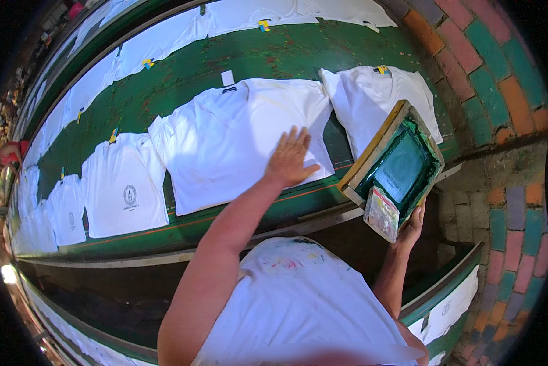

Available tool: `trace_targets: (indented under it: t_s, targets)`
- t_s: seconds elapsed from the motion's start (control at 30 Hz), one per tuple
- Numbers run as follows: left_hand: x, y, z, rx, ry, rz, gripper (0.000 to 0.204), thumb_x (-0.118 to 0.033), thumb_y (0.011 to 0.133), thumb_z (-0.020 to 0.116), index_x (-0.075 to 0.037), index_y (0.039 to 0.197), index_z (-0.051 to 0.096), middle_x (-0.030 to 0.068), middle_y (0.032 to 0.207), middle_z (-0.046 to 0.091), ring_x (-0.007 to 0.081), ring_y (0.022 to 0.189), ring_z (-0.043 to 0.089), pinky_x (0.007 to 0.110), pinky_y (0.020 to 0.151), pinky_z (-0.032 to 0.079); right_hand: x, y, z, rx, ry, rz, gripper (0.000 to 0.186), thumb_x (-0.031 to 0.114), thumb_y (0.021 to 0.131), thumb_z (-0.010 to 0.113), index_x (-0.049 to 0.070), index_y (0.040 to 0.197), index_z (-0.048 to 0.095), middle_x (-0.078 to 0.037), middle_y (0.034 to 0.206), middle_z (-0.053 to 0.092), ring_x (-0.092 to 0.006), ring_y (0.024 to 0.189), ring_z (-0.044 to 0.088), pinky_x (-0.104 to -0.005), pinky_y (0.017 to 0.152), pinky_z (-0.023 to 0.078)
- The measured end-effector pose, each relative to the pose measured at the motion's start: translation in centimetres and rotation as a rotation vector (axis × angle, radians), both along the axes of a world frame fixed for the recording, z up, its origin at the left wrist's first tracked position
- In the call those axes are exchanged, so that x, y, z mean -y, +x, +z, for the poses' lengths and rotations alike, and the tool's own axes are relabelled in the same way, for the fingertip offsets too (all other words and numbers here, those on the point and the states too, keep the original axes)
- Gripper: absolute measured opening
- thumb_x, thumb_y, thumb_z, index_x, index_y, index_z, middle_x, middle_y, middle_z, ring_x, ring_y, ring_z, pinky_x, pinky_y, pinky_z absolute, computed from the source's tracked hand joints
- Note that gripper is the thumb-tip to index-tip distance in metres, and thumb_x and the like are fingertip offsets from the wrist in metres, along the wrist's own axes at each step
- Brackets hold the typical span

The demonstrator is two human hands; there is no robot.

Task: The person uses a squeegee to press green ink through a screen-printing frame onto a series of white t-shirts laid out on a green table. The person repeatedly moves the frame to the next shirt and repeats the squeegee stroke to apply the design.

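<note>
My left hand (291, 160) lies flat with spread fingers on the lower right part of a white V-neck T-shirt (225, 131), which is laid out on a long green table (201, 61). My right hand (413, 226) grips the near end of a wooden-framed printing screen (402, 165), held tilted above the table edge. Dark green ink rims its mesh. A paint-smeared squeegee (382, 213) rests at the screen's near end, by my right hand. Beneath the screen's far side lies another white T-shirt (371, 91), partly hidden.
White shirts with a small dark round print (124, 183) lie to the left. More shirts (164, 39) line the table's far side. A small white card (227, 78) lies above the collar. Painted bricks (512, 97) are at the right. A person (10, 155) is at far left.
</note>
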State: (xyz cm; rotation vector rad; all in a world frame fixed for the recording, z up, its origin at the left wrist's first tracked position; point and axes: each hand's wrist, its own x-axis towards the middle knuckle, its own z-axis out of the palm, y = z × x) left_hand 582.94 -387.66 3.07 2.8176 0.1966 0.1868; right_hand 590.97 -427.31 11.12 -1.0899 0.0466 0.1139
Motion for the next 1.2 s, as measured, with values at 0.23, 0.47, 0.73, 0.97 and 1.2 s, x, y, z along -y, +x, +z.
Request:
trace_targets:
  t_s: [0.23,0.47,0.73,0.97,1.2]
  targets:
    - [-10.9,-16.4,-0.3,0.017,0.154,0.275,0.096,-0.062,0.105,0.066,0.003,0.17,0.04,0.0215,0.182,0.032,0.0434,0.171,0.024,0.06,0.139,0.016,-0.1,-3.4,1.6,0.051,-0.029,0.058,0.059,0.024,0.121,0.051,0.005,0.174,0.038,-0.014,0.166,0.057,-0.0292,0.144,0.063,-0.0462,0.124,0.048]
    - [-9.7,-22.1,0.3,-0.065,0.163,0.375,0.095,-0.064,0.106,0.063,-0.002,0.174,0.037,0.0199,0.186,0.023,0.045,0.172,0.017,0.063,0.139,0.012,-2.5,-5.3,2.3,0.005,-0.095,0.115,0.057,0.023,0.12,0.053,0.004,0.172,0.042,-0.014,0.162,0.062,-0.028,0.141,0.065,-0.0453,0.12,0.052]
    - [-1.5,-15.2,0.5,0.081,-0.068,-0.045,0.07,-0.046,0.109,0.067,-0.007,0.166,0.054,0.0216,0.176,0.045,0.0408,0.166,0.037,0.059,0.136,0.026,-10.1,-2.0,2.3,-0.039,-0.02,0.303,0.056,0.014,0.119,0.052,0.002,0.172,0.041,-0.016,0.158,0.064,-0.0274,0.135,0.069,-0.0448,0.116,0.057]
    - [0.3,-14.3,1.9,0.668,-1.311,0.43,0.044,-0.013,0.113,0.069,-0.003,0.155,0.063,0.0136,0.157,0.064,0.0213,0.139,0.063,0.037,0.115,0.053,-16.1,1.1,-2.1,0.065,-0.088,0.529,0.051,0.006,0.116,0.053,-0.001,0.167,0.051,-0.014,0.162,0.062,-0.0208,0.143,0.062,-0.0366,0.122,0.047]
    - [-0.3,-13.0,2.1,0.671,-0.822,0.697,0.061,0.001,0.096,0.08,-0.003,0.154,0.063,0.0168,0.161,0.061,0.0282,0.144,0.062,0.038,0.112,0.057,-20.7,2.3,-5.6,0.002,-0.287,0.67,0.053,0.007,0.115,0.06,-0.001,0.166,0.052,-0.011,0.163,0.061,-0.0171,0.143,0.059,-0.034,0.122,0.045]
